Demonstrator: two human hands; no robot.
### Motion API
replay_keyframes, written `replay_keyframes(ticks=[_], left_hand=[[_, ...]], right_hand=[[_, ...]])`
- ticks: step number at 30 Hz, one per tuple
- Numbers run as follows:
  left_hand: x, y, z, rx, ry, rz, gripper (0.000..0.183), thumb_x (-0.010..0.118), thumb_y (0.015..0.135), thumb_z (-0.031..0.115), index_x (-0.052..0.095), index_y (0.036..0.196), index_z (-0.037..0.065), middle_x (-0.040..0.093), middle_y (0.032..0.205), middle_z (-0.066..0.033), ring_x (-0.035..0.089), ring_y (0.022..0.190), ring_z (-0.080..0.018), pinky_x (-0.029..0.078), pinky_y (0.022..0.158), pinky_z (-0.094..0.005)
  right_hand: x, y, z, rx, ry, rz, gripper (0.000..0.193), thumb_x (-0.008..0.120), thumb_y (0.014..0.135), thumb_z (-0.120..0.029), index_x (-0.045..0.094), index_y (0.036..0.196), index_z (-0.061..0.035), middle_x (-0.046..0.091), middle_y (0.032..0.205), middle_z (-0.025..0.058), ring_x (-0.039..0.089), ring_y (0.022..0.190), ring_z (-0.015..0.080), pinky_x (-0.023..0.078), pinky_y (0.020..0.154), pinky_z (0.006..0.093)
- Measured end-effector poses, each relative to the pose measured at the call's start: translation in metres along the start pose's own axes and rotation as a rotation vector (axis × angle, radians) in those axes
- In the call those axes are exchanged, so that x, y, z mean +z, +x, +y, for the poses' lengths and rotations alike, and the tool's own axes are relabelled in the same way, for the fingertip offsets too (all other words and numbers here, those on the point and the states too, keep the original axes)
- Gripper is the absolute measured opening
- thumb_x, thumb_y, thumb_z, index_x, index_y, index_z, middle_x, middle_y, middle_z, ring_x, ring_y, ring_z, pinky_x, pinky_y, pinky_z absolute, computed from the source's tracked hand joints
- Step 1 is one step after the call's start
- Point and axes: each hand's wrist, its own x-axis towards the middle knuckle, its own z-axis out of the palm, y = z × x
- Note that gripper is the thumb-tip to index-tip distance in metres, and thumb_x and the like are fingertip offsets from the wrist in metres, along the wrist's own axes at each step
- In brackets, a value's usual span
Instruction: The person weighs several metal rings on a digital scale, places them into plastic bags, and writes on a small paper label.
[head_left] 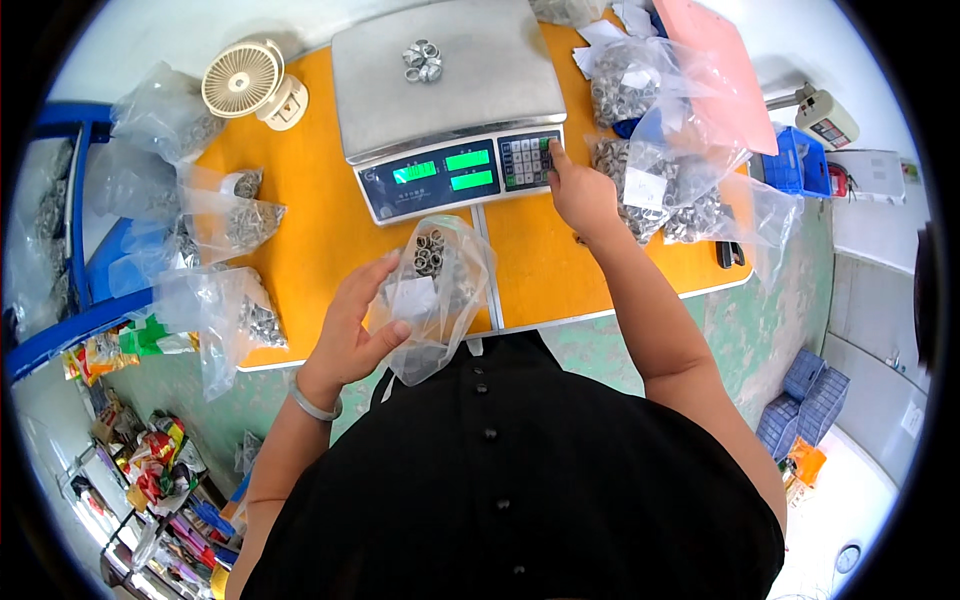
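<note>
My left hand (355, 325) is closed on the left side of a clear plastic bag (455, 262), thumb toward the near side. Inside the bag lie small metal rings (430, 252) and a white paper slip (414, 295). The bag rests at the table's near edge, in front of a digital scale (450, 100) with lit green displays. With its index finger stretched out, my right hand (583, 195) touches the upper right of the scale's keypad (526, 162); I see nothing held in it. A small pile of metal rings (423, 62) sits on the scale's steel plate.
Bags of metal parts (625, 90) crowd the table's right side, near a pink board (722, 75) and a black stapler (730, 254). More filled bags (250, 222) line the left side below a small fan (245, 80). A blue rack (80, 320) stands farther left.
</note>
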Motion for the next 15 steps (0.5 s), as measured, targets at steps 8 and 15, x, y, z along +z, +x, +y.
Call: replay_keyframes(ticks=[8, 15], left_hand=[[-0.002, -0.007, 0.007, 0.008, -0.009, 0.013, 0.064, 0.062, 0.076, 0.037, 0.041, 0.125, 0.001, 0.046, 0.124, -0.0182, 0.042, 0.115, -0.0321, 0.031, 0.098, -0.0378], [-0.002, -0.017, 0.008, 0.038, 0.011, 0.018, 0.065, 0.063, 0.076, 0.038, 0.041, 0.125, 0.000, 0.046, 0.123, -0.0190, 0.043, 0.114, -0.0328, 0.031, 0.097, -0.0380]], right_hand=[[0.003, -0.035, -0.005, -0.047, 0.164, 0.048, 0.044, 0.055, 0.081, -0.020, 0.046, 0.123, -0.0118, 0.061, 0.070, 0.0168, 0.059, 0.064, 0.0335, 0.046, 0.057, 0.0427], [0.030, -0.090, -0.022, -0.122, 0.295, -0.088, 0.035, 0.056, 0.079, -0.020, 0.053, 0.112, -0.0071, 0.063, 0.079, 0.0164, 0.060, 0.073, 0.0326, 0.048, 0.063, 0.0418]])
